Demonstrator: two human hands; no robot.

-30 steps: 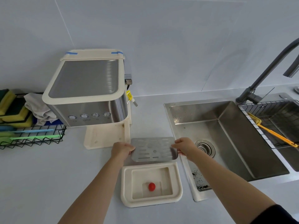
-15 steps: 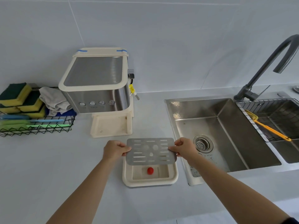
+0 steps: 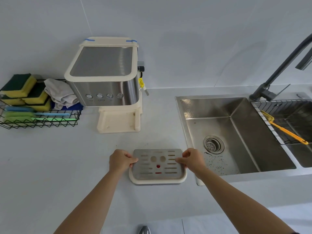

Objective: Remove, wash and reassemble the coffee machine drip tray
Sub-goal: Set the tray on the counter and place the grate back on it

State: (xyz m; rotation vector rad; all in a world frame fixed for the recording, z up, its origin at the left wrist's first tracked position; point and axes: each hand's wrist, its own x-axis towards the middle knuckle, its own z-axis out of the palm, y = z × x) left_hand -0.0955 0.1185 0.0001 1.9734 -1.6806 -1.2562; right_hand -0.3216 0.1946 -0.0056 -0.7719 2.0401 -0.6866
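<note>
Head view, lower centre of frame: left hand and right hand pinch opposite ends of the metal grate, fingers curled on its edges, keeping it level over the cream tray on the counter, likely to seat it squarely.

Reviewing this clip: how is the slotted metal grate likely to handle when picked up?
The grate looks like thin flat sheet metal: probably stiff and light. The left hand and right hand pinch it by its side edges, so likely little weight. Its smooth finish may be slippery when wet.
</note>
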